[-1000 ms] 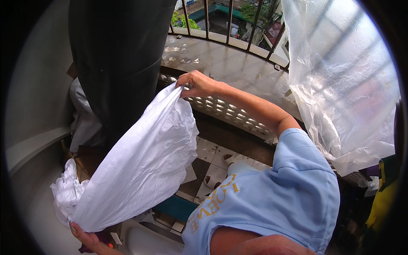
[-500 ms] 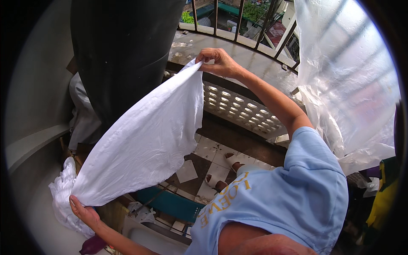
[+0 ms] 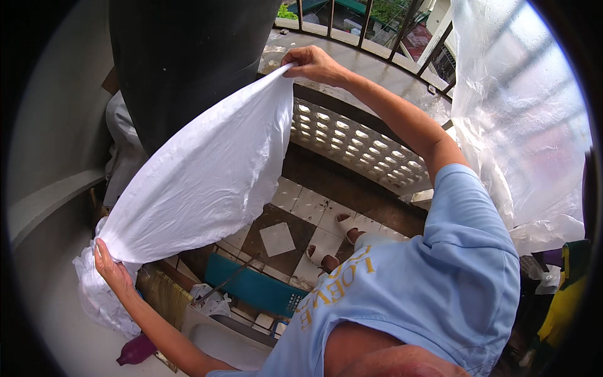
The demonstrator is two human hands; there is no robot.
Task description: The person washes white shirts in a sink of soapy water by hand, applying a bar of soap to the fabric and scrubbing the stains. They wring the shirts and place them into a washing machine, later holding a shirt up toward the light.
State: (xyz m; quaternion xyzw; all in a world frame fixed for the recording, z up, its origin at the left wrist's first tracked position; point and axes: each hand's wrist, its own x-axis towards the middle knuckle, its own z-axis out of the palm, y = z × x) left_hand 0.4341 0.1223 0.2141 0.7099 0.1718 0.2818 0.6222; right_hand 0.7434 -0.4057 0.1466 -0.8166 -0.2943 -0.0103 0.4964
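Observation:
A damp-looking white cloth [image 3: 198, 176] is stretched in the air between my two hands, its lower part sagging in wrinkles. My right hand [image 3: 314, 66], raised at the far side, pinches one corner. Low on the left, my left hand [image 3: 115, 267] has its fingers closed on the opposite end. Right behind that hand lies a bunched white fabric heap [image 3: 103, 295] on a pale ledge. Whether the cloth is a garment or a plain sheet of fabric I cannot tell.
A large black cylinder [image 3: 188, 63] stands behind the cloth. Beyond are a perforated white panel [image 3: 355, 141] and a barred railing [image 3: 364, 25]. Clear plastic sheeting [image 3: 521, 125] hangs at right. Below are a teal plastic item [image 3: 242, 279], a purple bottle [image 3: 137, 349] and a tiled floor [image 3: 326, 217].
Both hands have risen a little in the picture, carrying the stretched cloth with them. My right hand has shifted slightly left. Both keep their hold, and more of the tiled floor shows.

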